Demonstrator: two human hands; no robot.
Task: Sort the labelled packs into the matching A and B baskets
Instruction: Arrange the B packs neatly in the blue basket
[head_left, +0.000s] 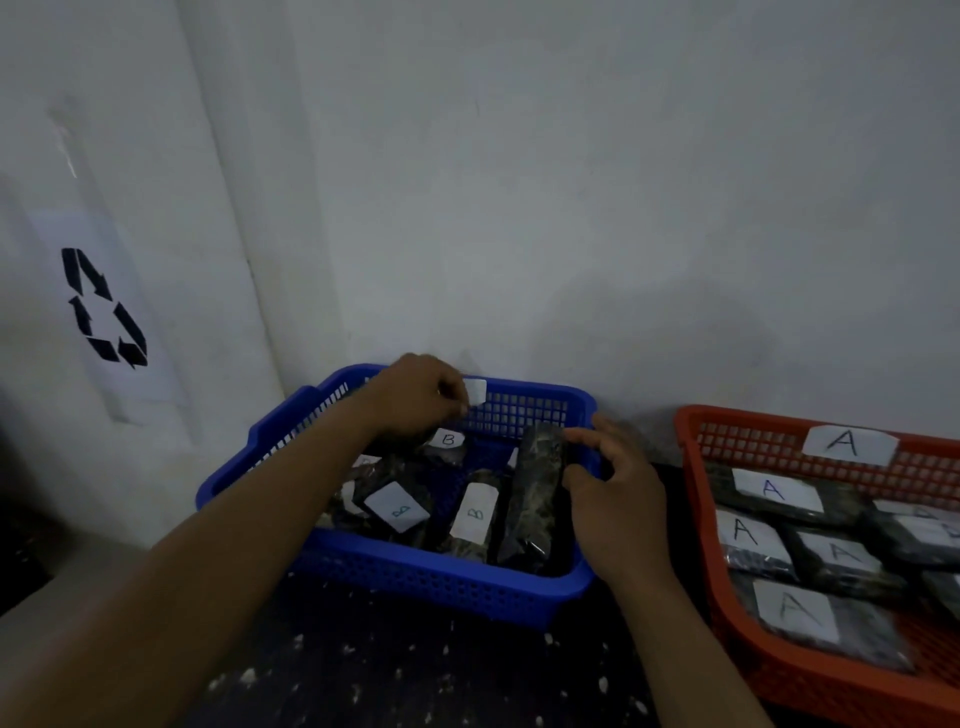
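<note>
Pack (537, 493) lies just left of the right hand (615, 499), long axis pointing away, pinched between thumb and forefinger. Left hand (415, 397) pinches white label (476, 391).

The B basket (441, 587), packs (535, 493) inside, sits left of the A basket (831, 686), before the wall (571, 208).

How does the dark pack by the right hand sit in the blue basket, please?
On edge: the dark plastic pack stands on its long side against the blue plastic basket's right wall.
</note>
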